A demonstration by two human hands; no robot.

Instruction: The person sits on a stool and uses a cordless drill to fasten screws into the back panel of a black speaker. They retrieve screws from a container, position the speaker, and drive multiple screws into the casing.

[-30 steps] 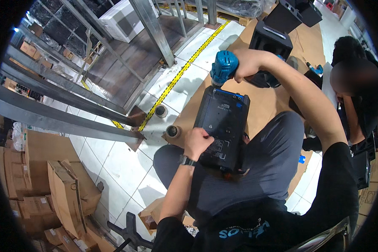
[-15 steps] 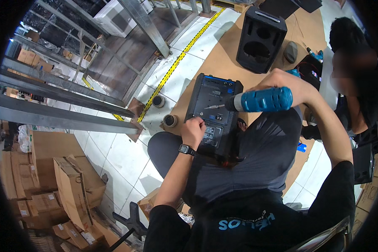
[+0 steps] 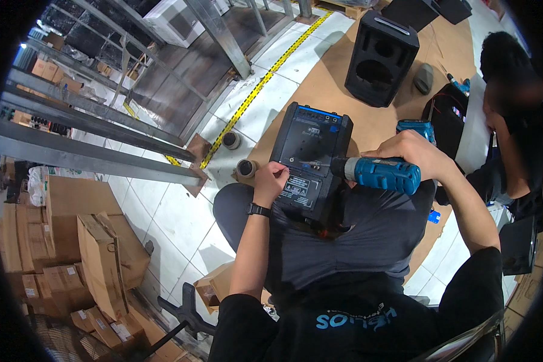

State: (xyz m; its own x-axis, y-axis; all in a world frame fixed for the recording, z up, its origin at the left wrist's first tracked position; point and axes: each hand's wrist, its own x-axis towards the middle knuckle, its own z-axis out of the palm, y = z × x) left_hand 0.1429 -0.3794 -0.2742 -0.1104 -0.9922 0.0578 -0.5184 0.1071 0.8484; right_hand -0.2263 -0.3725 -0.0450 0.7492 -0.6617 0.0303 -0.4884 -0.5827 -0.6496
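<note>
A black speaker box (image 3: 308, 140) lies in front of my lap, its panel facing up, with knobs and a blue strip at the far end and a printed label at the near end. My right hand (image 3: 407, 151) grips a teal cordless drill (image 3: 385, 175) by its handle. The drill points left, and its bit lies over the panel's right-middle part; I cannot tell whether the tip touches anything. At the panel's left edge, my left hand (image 3: 271, 181) has its fingertips pinched together close to the surface. Whatever they hold is too small to make out.
An open speaker cabinet (image 3: 381, 58) stands on brown cardboard sheeting (image 3: 329, 69) ahead. Two tape rolls (image 3: 245, 168) sit left of the box. Metal rails (image 3: 96, 154) and stacked cartons (image 3: 105, 265) are further left. Another person (image 3: 510, 120) sits at the right.
The drill has tilted, its rear end dropping nearer to me, and its bit has shifted slightly right over the panel. My left hand has moved a little left. The view has shifted slightly.
</note>
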